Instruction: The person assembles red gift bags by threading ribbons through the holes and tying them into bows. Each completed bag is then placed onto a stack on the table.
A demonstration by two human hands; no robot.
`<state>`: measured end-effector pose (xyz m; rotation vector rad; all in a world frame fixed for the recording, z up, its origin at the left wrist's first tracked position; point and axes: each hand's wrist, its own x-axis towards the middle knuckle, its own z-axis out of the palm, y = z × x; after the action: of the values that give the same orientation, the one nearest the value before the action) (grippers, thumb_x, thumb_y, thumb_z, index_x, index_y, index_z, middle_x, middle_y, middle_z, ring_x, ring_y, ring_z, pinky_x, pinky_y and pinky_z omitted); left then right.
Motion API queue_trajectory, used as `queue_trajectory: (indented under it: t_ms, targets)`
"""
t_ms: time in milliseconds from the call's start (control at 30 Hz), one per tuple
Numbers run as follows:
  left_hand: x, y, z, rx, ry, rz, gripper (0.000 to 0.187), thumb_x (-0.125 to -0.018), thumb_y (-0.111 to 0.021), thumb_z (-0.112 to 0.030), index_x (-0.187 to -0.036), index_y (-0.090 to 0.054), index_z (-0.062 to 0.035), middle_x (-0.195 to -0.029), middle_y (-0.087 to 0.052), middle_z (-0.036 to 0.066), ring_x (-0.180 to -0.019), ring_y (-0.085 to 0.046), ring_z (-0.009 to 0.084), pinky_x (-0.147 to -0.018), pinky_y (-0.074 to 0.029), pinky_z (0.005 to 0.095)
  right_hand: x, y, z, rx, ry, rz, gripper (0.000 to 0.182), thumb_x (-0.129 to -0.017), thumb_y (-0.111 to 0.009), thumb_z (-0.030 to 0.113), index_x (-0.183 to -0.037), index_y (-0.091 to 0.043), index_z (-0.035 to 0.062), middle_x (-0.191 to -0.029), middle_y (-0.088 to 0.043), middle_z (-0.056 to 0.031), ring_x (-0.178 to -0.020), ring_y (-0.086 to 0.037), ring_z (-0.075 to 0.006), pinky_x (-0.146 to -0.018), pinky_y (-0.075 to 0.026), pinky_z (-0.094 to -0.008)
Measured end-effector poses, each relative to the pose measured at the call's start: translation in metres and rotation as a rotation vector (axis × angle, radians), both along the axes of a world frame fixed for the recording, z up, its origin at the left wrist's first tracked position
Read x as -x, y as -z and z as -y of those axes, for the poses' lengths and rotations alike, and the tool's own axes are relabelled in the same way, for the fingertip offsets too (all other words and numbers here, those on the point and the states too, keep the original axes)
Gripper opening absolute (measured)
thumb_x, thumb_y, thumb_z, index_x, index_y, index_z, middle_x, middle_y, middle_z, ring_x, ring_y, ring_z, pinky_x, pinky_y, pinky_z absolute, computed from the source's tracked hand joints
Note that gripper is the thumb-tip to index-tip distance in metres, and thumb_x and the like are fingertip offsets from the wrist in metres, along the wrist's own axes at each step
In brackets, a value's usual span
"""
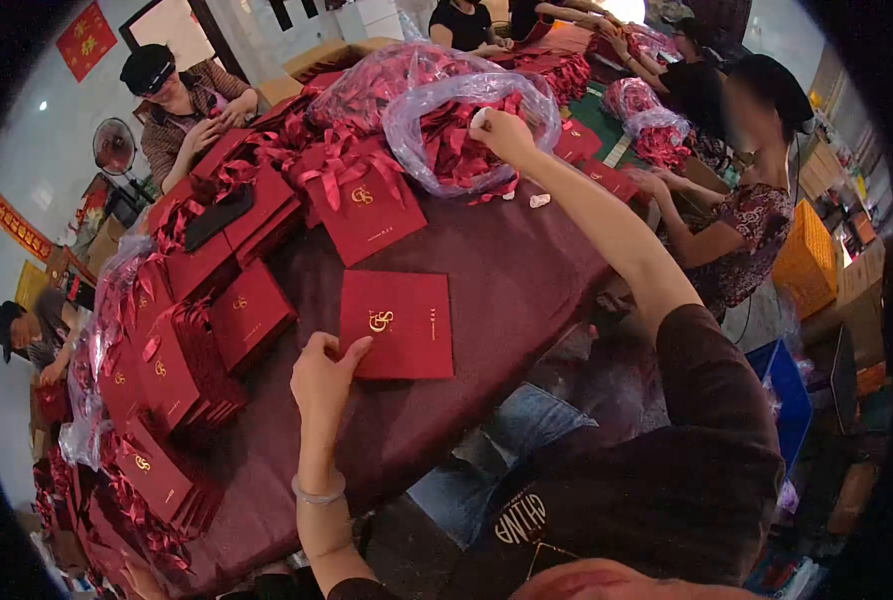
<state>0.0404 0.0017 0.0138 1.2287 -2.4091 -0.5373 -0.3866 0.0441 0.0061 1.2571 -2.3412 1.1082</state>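
Note:
A red square card or bag with gold lettering (407,325) lies on the dark red tablecloth (497,260). My left hand (329,375) is at its lower left corner, with the thumb on top and the fingers curled at the edge. Farther off, my right hand (504,137) is closed on a small white item, over the open clear plastic bag (407,125) full of red ribbons (447,140). Another red bag with ribbon handles (372,215) lies just beyond the first one. Two small white pieces (539,200) rest near the plastic bag.
Stacks of red bags (182,375) stand along the left side, with a dark phone-like object (219,218) on one. Co-workers sit around the table; one (737,210) is close on the right. An orange crate (805,260) and a blue bin (782,400) are at right.

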Motion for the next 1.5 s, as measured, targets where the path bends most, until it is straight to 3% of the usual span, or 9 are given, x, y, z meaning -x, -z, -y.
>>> queue_trajectory:
  t_ms: [133,200,600,767,933,1067,1233,1400,1500]
  targets:
    - [-0.002,0.002,0.011,-0.238,0.057,-0.078,0.036,-0.072,-0.072,-0.035,-0.078,-0.058,-0.0025,-0.064,-0.059,0.01,-0.06,-0.056,0.0196,-0.054,-0.043,0.0307,0.0,-0.005,0.002,0.058,-0.106,0.139,0.022,-0.07,-0.069,0.024,-0.083,-0.059,0.0092,-0.077,-0.064,-0.0072,-0.077,-0.062,-0.0243,-0.068,-0.047,-0.0343]
    - [-0.002,-0.002,0.012,-0.612,0.071,-0.195,0.029,-0.075,-0.071,-0.025,-0.081,-0.058,0.0004,-0.065,-0.056,0.004,-0.057,-0.052,0.0104,-0.051,-0.041,0.0251,-0.001,-0.006,0.002,0.033,-0.068,0.174,0.023,-0.068,-0.069,0.024,-0.082,-0.06,0.0085,-0.077,-0.064,-0.0075,-0.077,-0.062,-0.0229,-0.069,-0.047,-0.0331]
    - [-0.003,-0.01,0.011,-0.785,0.132,-0.221,0.024,-0.076,-0.069,-0.014,-0.085,-0.054,0.0028,-0.066,-0.055,0.003,-0.05,-0.052,0.0081,-0.044,-0.04,0.0202,0.008,-0.016,0.015,0.337,-0.193,0.403,0.041,-0.078,-0.063,0.042,-0.096,-0.066,0.0042,-0.085,-0.066,-0.0126,-0.08,-0.062,-0.0222,-0.075,-0.045,-0.0312]
    - [-0.002,-0.003,0.012,-0.79,0.119,-0.37,0.021,-0.077,-0.068,-0.011,-0.087,-0.055,0.0034,-0.068,-0.057,0.005,-0.049,-0.053,0.0105,-0.045,-0.043,0.0215,-0.02,-0.074,-0.002,0.924,-0.172,0.122,0.024,-0.092,-0.047,0.017,-0.104,-0.058,-0.0005,-0.078,-0.061,-0.0051,-0.069,-0.051,-0.0107,-0.064,-0.042,-0.0262]
    - [-0.003,0.005,0.017,-0.799,0.123,-0.423,0.022,-0.078,-0.067,-0.01,-0.089,-0.055,0.004,-0.071,-0.058,0.007,-0.052,-0.056,0.0123,-0.047,-0.045,0.0218,-0.09,-0.123,-0.031,0.926,-0.214,-0.047,0.022,-0.092,-0.046,0.013,-0.107,-0.056,0.0004,-0.084,-0.059,-0.002,-0.074,-0.051,-0.0094,-0.068,-0.042,-0.0233]
    - [-0.003,0.006,0.017,-0.772,0.151,-0.421,0.023,-0.078,-0.068,-0.011,-0.09,-0.055,0.0045,-0.072,-0.058,0.005,-0.056,-0.058,0.0129,-0.047,-0.046,0.0221,-0.122,-0.123,-0.031,0.959,-0.558,-0.524,0.021,-0.083,-0.057,0.006,-0.103,-0.061,0.0068,-0.079,-0.055,-0.0069,-0.069,-0.052,-0.0153,-0.062,-0.042,-0.0272]
    - [-0.003,0.007,0.021,-0.851,0.169,-0.492,0.02,-0.079,-0.066,-0.01,-0.089,-0.056,0.0032,-0.075,-0.058,0.004,-0.06,-0.06,0.0128,-0.048,-0.046,0.0222,-0.199,-0.092,-0.038,0.326,-0.603,-0.472,0.025,-0.081,-0.059,0.019,-0.106,-0.062,0.0185,-0.075,-0.055,-0.0047,-0.062,-0.057,-0.021,-0.047,-0.044,-0.0315]
    - [-0.007,0.004,0.027,-0.906,0.221,-0.406,0.021,-0.077,-0.066,-0.005,-0.093,-0.055,0.0008,-0.08,-0.059,0.004,-0.07,-0.058,0.0106,-0.061,-0.045,0.0214,-0.239,-0.039,-0.036,-0.177,-0.821,0.147,0.026,-0.081,-0.057,0.023,-0.106,-0.06,0.0151,-0.076,-0.062,-0.0081,-0.07,-0.06,-0.0272,-0.064,-0.047,-0.0383]
    - [-0.01,0.004,0.026,-0.842,0.262,-0.443,0.025,-0.075,-0.067,-0.003,-0.096,-0.054,0.001,-0.085,-0.059,0.005,-0.075,-0.057,0.0102,-0.066,-0.045,0.0217,-0.249,-0.024,-0.027,-0.175,-0.987,0.354,0.021,-0.079,-0.06,0.021,-0.096,-0.063,0.0092,-0.084,-0.066,-0.0092,-0.08,-0.063,-0.0246,-0.071,-0.048,-0.0342]
